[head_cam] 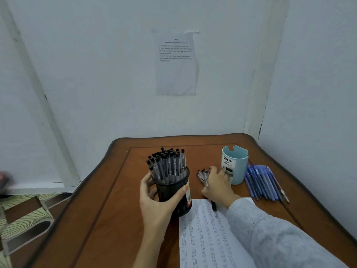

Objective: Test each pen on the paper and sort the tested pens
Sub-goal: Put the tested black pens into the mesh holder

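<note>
The left hand (156,200) grasps one black mesh pen holder (173,192), thumb on its near side and fingers curled round the far side. The holder stands on the table (108,200) and is packed with upright black-capped pens (167,165). There are roughly twenty, too crowded for an exact count.

The right hand (218,184), in a grey sleeve (270,235), lies just right of the holder over a small bunch of clear-barrelled pens (201,176) lying flat on the table. About four tips show past the fingers. Whether the hand grips them or only rests on them cannot be told. One dark pen (214,206) pokes out from under its wrist onto the paper.

Touching the right hand's far side stands one light blue desk organizer cup (235,167). Beyond it, to the right, about ten blue pens (262,182) lie side by side in a row.

One lined paper (204,240), covered in rows of test marks, lies near the left forearm and under the right one. One printed sheet (176,62) hangs on the wall ahead.
</note>
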### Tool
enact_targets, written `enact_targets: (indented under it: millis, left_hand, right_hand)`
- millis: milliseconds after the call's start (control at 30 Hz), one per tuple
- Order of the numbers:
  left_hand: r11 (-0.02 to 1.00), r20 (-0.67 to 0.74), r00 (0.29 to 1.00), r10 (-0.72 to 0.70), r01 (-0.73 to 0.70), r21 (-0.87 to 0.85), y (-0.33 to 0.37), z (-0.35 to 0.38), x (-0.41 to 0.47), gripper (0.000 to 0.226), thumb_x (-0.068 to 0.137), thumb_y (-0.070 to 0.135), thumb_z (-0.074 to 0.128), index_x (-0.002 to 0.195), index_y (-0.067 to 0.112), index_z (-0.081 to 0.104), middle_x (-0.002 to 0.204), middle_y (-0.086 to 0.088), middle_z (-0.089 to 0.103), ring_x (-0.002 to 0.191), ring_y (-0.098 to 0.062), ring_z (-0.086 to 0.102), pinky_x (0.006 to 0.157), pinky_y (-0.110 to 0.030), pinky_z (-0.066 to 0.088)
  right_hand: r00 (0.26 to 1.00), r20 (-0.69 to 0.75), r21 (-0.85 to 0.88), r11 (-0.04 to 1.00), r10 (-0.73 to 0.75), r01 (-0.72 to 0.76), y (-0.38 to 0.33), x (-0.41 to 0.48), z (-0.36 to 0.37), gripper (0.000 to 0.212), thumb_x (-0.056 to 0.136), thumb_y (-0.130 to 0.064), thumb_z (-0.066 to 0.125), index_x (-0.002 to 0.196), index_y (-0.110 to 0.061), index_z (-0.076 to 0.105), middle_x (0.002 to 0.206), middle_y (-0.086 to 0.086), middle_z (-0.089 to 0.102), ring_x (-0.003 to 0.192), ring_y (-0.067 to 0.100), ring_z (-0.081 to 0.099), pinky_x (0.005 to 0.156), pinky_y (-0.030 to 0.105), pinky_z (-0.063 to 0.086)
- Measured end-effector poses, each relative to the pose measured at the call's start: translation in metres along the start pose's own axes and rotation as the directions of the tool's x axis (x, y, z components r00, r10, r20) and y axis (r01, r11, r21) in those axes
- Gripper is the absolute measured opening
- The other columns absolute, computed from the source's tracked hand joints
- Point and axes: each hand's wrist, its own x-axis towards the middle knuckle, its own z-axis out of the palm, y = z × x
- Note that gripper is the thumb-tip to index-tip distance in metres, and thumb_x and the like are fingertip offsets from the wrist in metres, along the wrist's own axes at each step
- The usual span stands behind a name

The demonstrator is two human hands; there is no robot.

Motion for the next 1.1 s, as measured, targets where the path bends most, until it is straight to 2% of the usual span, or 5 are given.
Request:
enact_targets:
  millis: [233, 433, 633, 800, 1100]
  left_hand:
    - [0.999, -0.009, 1.0, 0.029, -0.028, 0.024, -0.002, -0.001, 0.0, 0.082, 0.054, 0.02, 0.092, 0.122, 0.037, 0.049, 0.12, 0.02, 0.055, 0.101, 0.013, 0.053, 0.078, -0.012, 0.045]
    - [0.996, 0.005, 0.997, 0.074, -0.074, 0.047, -0.003, -0.001, 0.001, 0.081, 0.054, 0.016, 0.092, 0.119, 0.037, 0.047, 0.117, 0.021, 0.054, 0.1, 0.02, 0.05, 0.075, 0.0, 0.043]
    - [0.996, 0.002, 0.998, 0.068, -0.068, 0.053, -0.003, 0.001, -0.002, 0.086, 0.05, 0.021, 0.094, 0.119, 0.041, 0.046, 0.12, 0.021, 0.053, 0.108, 0.01, 0.051, 0.087, -0.014, 0.043]
    - [0.997, 0.048, 0.997, 0.054, -0.057, 0.049, 0.005, 0.01, -0.017, 0.084, 0.049, 0.021, 0.095, 0.114, 0.044, 0.047, 0.119, 0.021, 0.055, 0.109, 0.008, 0.051, 0.086, -0.013, 0.041]
    - [0.998, 0.056, 0.997, 0.055, -0.057, 0.031, 0.022, 0.036, -0.054, 0.083, 0.048, 0.021, 0.095, 0.115, 0.039, 0.05, 0.114, 0.018, 0.059, 0.098, 0.009, 0.057, 0.072, -0.009, 0.048]
  right_hand:
    - [0.99, 0.075, 0.128, 0.986, -0.118, 0.108, -0.002, 0.008, 0.004, 0.084, 0.089, -0.001, 0.057, 0.151, -0.01, 0.001, 0.135, 0.024, 0.043, 0.121, 0.035, 0.048, 0.1, 0.039, 0.043]
    - [0.941, -0.244, 0.394, 0.862, -0.237, 0.319, -0.001, -0.003, -0.016, 0.09, 0.085, 0.002, 0.059, 0.152, -0.026, 0.006, 0.119, 0.006, 0.054, 0.089, 0.013, 0.058, 0.073, 0.021, 0.049]
    - [0.95, -0.313, 0.921, 0.245, 0.001, 0.303, -0.021, -0.047, -0.087, 0.067, 0.081, -0.003, 0.072, 0.132, -0.028, 0.037, 0.086, 0.005, 0.064, 0.053, 0.014, 0.062, 0.052, 0.027, 0.056]
    - [0.982, -0.189, 0.966, -0.171, 0.029, 0.191, -0.04, -0.066, -0.109, 0.035, 0.077, -0.013, 0.076, 0.1, -0.008, 0.049, 0.064, 0.003, 0.055, 0.05, 0.009, 0.055, 0.052, 0.02, 0.051]
    - [0.922, -0.326, 0.923, 0.283, 0.209, 0.262, -0.046, -0.092, -0.082, 0.073, 0.072, -0.038, 0.08, 0.127, -0.011, 0.041, 0.116, 0.016, 0.061, 0.107, 0.029, 0.061, 0.095, 0.047, 0.05]
